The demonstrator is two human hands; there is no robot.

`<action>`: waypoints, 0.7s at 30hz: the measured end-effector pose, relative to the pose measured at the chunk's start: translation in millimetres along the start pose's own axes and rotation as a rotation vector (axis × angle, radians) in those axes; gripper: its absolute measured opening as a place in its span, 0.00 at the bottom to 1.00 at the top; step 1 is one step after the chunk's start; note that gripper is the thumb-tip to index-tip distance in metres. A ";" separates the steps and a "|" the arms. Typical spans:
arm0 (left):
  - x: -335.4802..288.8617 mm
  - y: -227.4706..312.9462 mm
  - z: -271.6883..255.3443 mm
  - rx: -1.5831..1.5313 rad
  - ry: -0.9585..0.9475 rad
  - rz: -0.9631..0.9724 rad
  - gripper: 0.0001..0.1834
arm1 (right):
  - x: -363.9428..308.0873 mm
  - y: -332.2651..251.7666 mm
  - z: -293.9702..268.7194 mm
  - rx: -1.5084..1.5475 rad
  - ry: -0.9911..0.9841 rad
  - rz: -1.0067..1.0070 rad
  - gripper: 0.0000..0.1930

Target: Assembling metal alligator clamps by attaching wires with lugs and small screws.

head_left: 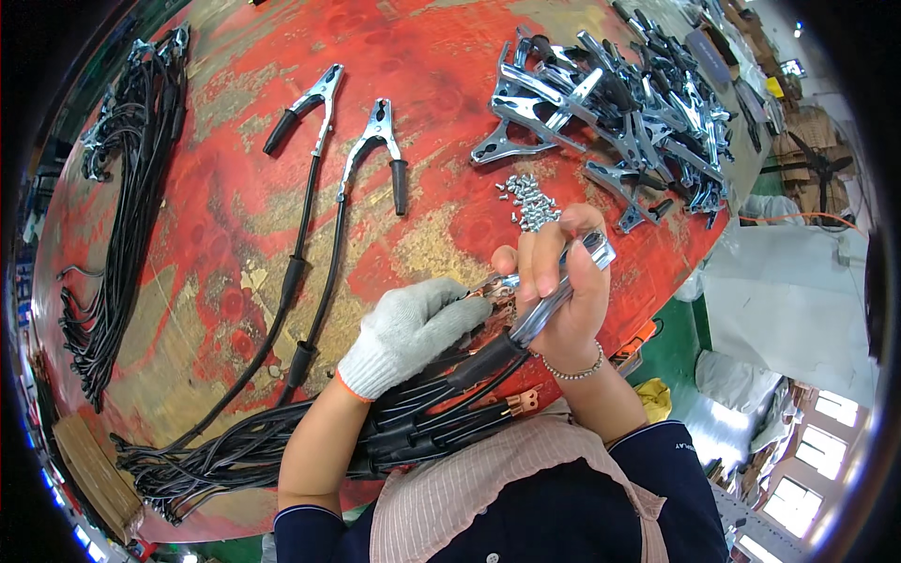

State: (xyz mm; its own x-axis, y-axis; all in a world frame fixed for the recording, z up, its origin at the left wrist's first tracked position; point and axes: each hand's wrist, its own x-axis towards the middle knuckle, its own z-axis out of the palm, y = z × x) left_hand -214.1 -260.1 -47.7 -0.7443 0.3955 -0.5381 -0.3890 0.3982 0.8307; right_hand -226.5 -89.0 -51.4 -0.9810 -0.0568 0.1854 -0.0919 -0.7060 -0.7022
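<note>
My left hand (408,328), in a white knitted glove, is closed on a black cable end whose copper lug (495,293) shows at the fingertips. My bare right hand (577,305) grips a silver spring clamp (542,317) with a black handle sleeve (488,360), up against that lug. Fingers hide where lug and clamp meet. Below both hands lies a bundle of black cables (385,436) with copper lugs (521,403) at their right ends. Just beyond my right hand is a small heap of silver screws (530,202).
A large pile of silver clamps (619,113) covers the far right of the red, worn table (422,84). Two clamps (324,89) (379,117) fixed to black cables lie at the middle left. Along the left edge stretches a long bundle of cables (131,216) with clamps.
</note>
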 end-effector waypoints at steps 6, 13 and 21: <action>1.9 -4.8 3.9 -0.076 0.048 0.092 0.18 | 0.3 1.4 -1.0 0.010 -0.007 0.012 0.12; 4.4 -4.6 9.2 -0.143 0.115 0.205 0.16 | 14.1 -5.7 -9.8 -0.005 -0.020 0.159 0.21; 14.6 -17.7 0.3 -0.883 0.156 0.061 0.14 | 64.2 -2.9 -87.5 -1.864 -0.322 -0.256 0.08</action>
State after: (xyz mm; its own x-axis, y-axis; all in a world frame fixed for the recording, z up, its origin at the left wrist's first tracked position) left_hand -218.0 -261.1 -70.2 -0.8176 0.2522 -0.5177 -0.5741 -0.4268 0.6987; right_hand -304.1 -28.8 -97.6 -0.8719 -0.3542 0.3380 -0.4644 0.8170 -0.3419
